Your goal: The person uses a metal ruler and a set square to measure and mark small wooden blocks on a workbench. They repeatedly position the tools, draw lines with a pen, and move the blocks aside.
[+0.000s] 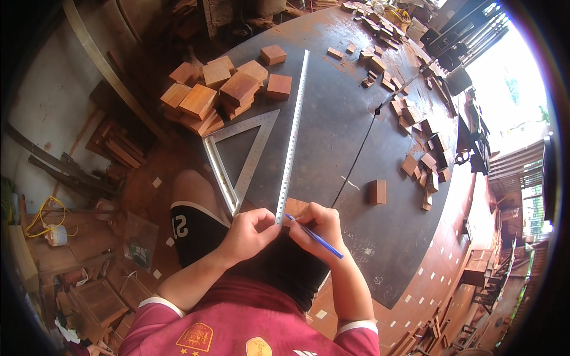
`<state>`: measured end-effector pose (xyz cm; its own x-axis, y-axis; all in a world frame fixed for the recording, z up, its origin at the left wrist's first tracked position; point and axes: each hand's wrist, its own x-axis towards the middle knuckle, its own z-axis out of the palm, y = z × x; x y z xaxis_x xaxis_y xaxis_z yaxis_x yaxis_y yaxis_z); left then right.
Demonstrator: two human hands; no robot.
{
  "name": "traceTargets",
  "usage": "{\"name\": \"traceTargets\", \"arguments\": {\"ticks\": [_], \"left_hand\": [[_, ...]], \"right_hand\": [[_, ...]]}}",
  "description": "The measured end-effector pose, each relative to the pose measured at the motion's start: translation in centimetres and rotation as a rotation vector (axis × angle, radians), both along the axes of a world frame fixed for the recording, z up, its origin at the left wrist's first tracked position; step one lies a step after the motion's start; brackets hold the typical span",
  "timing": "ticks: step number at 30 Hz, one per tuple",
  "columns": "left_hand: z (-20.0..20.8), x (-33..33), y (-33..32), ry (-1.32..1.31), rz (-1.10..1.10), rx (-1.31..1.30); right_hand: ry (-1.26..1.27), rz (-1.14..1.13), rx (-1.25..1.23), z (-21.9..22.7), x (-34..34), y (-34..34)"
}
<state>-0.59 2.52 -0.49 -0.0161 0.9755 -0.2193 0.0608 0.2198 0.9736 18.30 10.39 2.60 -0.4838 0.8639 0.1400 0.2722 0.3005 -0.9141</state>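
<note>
My left hand [254,233] pinches the near end of a long metal ruler [293,133], which stretches away from me over the dark tabletop [332,148]. In my right hand [319,228] is a blue pen [323,242], its tip beside the ruler's near end. A reddish wooden block [295,207] lies under the ruler, partly covered by my right fingers. Left of the ruler rests a silver triangular set square [261,137], its near corner close to my left hand. Whether the pen touches the block is too small to tell.
Wooden blocks [239,88] are heaped at the far left of the table. One block [377,192] stands alone to the right. Several more blocks [427,160] lie scattered along the right edge. A thin dark rod [362,145] crosses the tabletop.
</note>
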Motion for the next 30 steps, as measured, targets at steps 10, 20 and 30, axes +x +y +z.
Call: {"name": "traceTargets", "arguments": {"ticks": [10,20,30], "left_hand": [[0.11,-0.14,0.05,0.002,-0.003,-0.005],[-0.15,-0.19,-0.4,0.004,-0.005,0.0],[-0.49,0.0,-0.42,-0.01,0.012,0.015]], "right_hand": [[0.022,-0.004,0.015,0.11,-0.14,0.02],[0.024,-0.014,0.019,-0.29,-0.14,0.0],[0.006,-0.013,0.011,-0.22,-0.13,0.01]]}}
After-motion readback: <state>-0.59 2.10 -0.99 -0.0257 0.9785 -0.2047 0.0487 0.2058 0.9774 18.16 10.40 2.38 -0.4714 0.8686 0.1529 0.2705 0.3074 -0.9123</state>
